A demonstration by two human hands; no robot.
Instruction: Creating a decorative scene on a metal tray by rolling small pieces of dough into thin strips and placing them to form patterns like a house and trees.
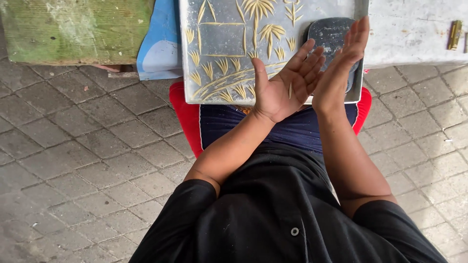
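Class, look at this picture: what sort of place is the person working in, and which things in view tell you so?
Probably an outdoor or open-air craft spot, not a fitted workshop: grey paving blocks underfoot, a weathered, mossy slab, and a metal tray of thin pale dough-like strips on the person's lap.

Left hand (287, 85) palm up, right hand (341, 63) edge-on against it, above metal tray (214, 44) of pale dough slivers (229, 63).
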